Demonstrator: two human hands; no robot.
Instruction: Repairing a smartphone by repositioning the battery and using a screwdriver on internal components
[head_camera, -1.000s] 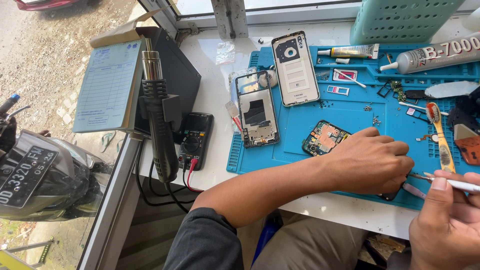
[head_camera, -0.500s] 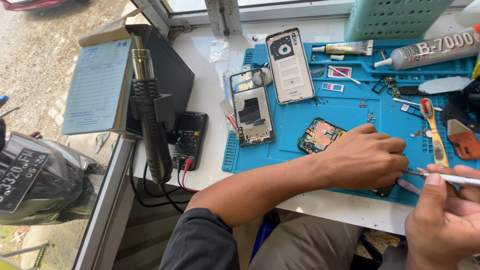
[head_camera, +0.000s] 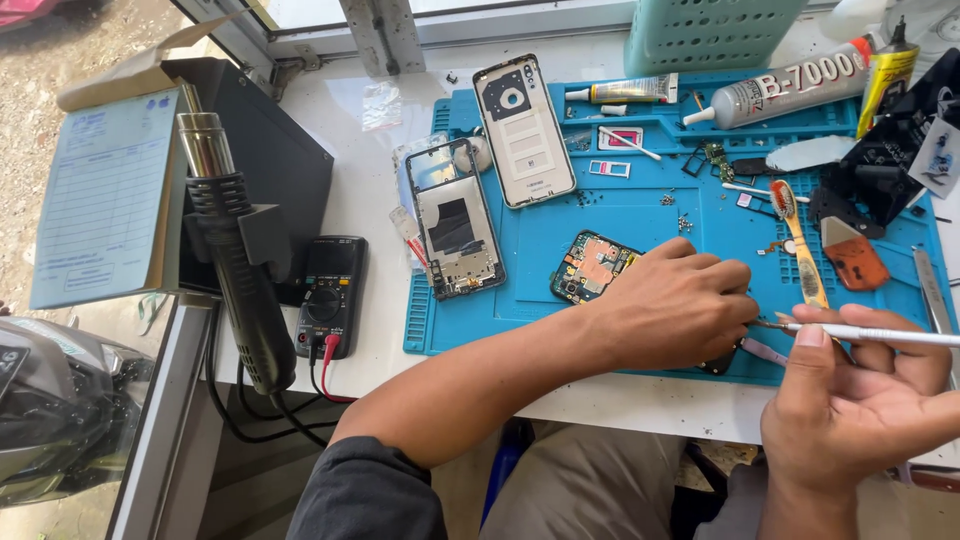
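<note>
- Nearest the lap, right hand (head_camera: 860, 400) palm up, thumb and fingers pinched on thin white-handled brush (head_camera: 880, 335), tip aimed left toward the other hand.
- Just beyond, left hand (head_camera: 680, 305) knuckles up, fingers curled and pressed down on a small dark part (head_camera: 722, 360) at front edge of blue work mat (head_camera: 640, 215); most of the part hidden, kind not clear.
- Beside left wrist, bare circuit board (head_camera: 592, 267), flat on mat.
- Left of board, open phone frame (head_camera: 455, 230), straddling mat's left edge.
- Off mat to left, black multimeter (head_camera: 330, 295) with red and black leads; black hot-air gun (head_camera: 235, 270) hung in its holder.
- Right of hands, orange toothbrush (head_camera: 800, 240) flat on mat, orange pry tool (head_camera: 855, 258) just beside.
- Farther back, phone rear cover (head_camera: 524, 130), inner face up.
- Along far edge, small glue tube (head_camera: 625, 92) and larger glue tube (head_camera: 780, 90), both lying; teal perforated basket (head_camera: 710, 30) behind.
</note>
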